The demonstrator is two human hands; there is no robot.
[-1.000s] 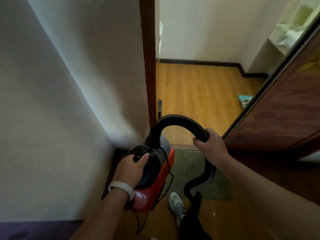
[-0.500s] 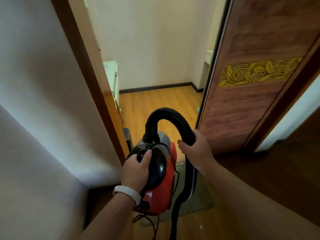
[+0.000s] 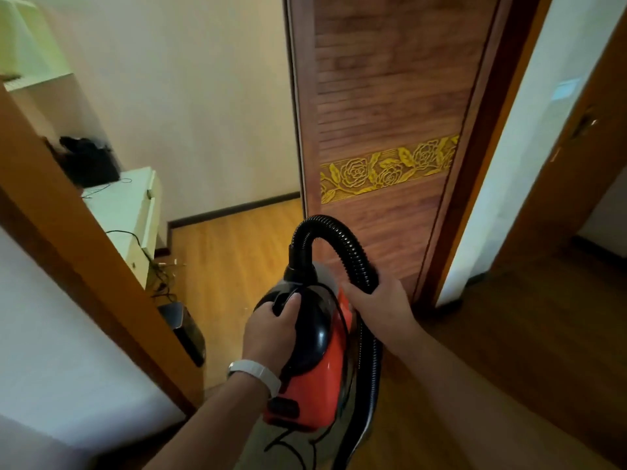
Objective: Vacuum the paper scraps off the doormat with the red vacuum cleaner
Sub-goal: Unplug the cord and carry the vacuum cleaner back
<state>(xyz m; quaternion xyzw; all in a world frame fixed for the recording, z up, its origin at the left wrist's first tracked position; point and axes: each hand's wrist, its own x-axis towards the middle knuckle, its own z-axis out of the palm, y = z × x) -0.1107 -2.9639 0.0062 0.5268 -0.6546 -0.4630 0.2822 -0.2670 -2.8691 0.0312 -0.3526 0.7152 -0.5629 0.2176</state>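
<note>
I carry the red vacuum cleaner (image 3: 314, 391) in front of me, above the floor. My left hand (image 3: 271, 330) grips its black top handle, and a white band sits on that wrist. The black ribbed hose (image 3: 342, 239) arches up from the body and runs down on the right. My right hand (image 3: 380, 300) grips the hose just past the arch. A strip of the grey-green doormat (image 3: 271, 451) shows below the vacuum, mostly hidden by it. No paper scraps are visible on it. The black power cord (image 3: 291, 449) hangs loose under the body.
A brown door frame (image 3: 84, 273) stands at left, a dark wooden door (image 3: 383, 113) with a gold rose band right ahead. Beyond lie wood floor (image 3: 234, 252), a white cabinet (image 3: 129, 205) with cables and a dark bin (image 3: 186, 330). Another doorway (image 3: 576, 205) opens at right.
My view has swung upward and to the right, so the doormat has nearly left the frame. The vacuum has risen with it. Both hands keep the same grips on handle and hose.
</note>
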